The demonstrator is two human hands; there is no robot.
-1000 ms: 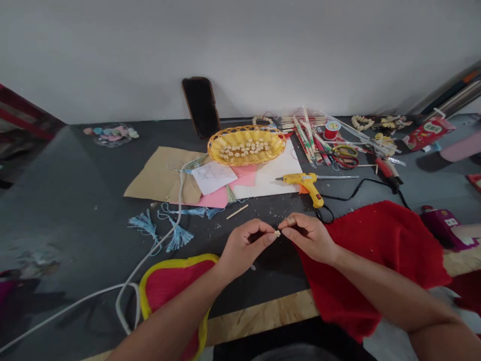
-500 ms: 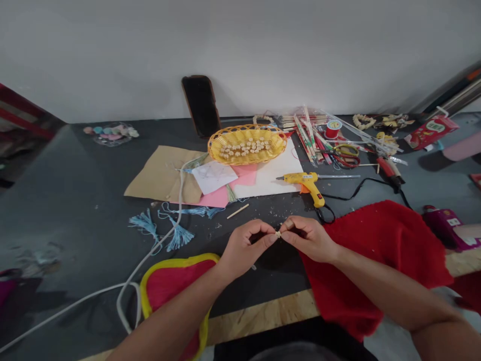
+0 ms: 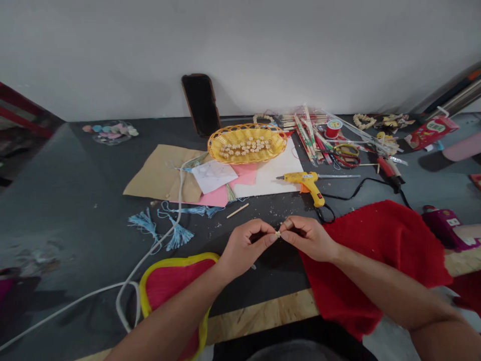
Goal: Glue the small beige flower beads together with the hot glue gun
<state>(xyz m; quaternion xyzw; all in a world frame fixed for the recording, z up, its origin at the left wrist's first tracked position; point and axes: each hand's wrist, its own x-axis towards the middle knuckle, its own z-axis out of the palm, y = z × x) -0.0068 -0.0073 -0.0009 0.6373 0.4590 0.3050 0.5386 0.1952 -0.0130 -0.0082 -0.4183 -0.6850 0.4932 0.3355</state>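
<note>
Between the fingertips of both hands is a small cream flower-shaped piece (image 3: 278, 234), low over the dark table. My left hand (image 3: 246, 245) pinches it from the left with thumb and forefinger. From the right, my right hand (image 3: 310, 238) grips it in the same kind of pinch. Much of the piece is hidden by the fingertips. Beyond the hands, similar cream pieces (image 3: 253, 145) lie in a yellow woven basket (image 3: 221, 157). A yellow glue gun (image 3: 306, 181) with a clear glue stick in its back lies just past my right hand.
Red cloth (image 3: 376, 260) lies under my right forearm. Blue tassels (image 3: 180, 235) and a white cable (image 3: 139, 268) are at left. A phone (image 3: 202, 105) leans on the wall. Scissors (image 3: 347, 156), red thread (image 3: 332, 129) and a juice box (image 3: 432, 132) stand or lie back right.
</note>
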